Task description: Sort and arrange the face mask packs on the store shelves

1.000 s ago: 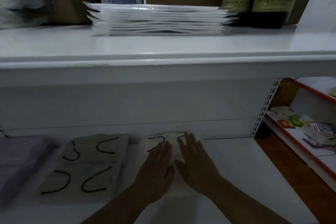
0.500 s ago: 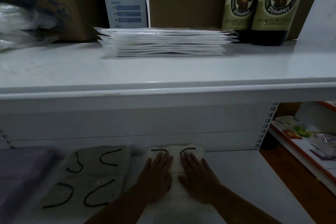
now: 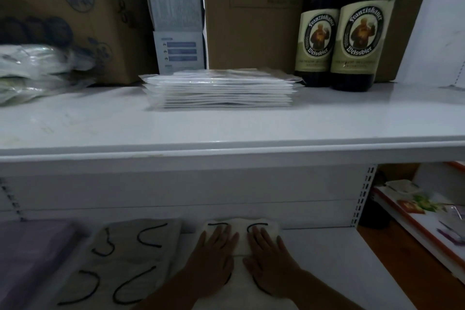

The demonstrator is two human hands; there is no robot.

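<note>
On the lower shelf (image 3: pixel 327 259) lies a pale face mask pack (image 3: pixel 242 239) with black ear loops, its far end close to the shelf's back wall. My left hand (image 3: pixel 214 257) and my right hand (image 3: pixel 269 257) lie flat on it side by side, fingers straight, pressing it down. To its left sits a grey mask pack (image 3: pixel 120 264) with several black loops showing. A purple pack (image 3: pixel 30 257) lies at the far left. On the upper shelf (image 3: pixel 226 131) rests a stack of white mask packs (image 3: pixel 219 89).
Two dark beer bottles (image 3: pixel 339 25) stand at the right of the upper shelf, before brown cardboard boxes (image 3: pixel 63 7). Clear-wrapped packs (image 3: pixel 32 70) lie at its left end. A neighbouring red-edged shelf (image 3: pixel 422 219) with small goods is at the right.
Both hands have slid the pale pack further back toward the shelf's rear wall. The view has tilted up, showing more of the upper shelf.
</note>
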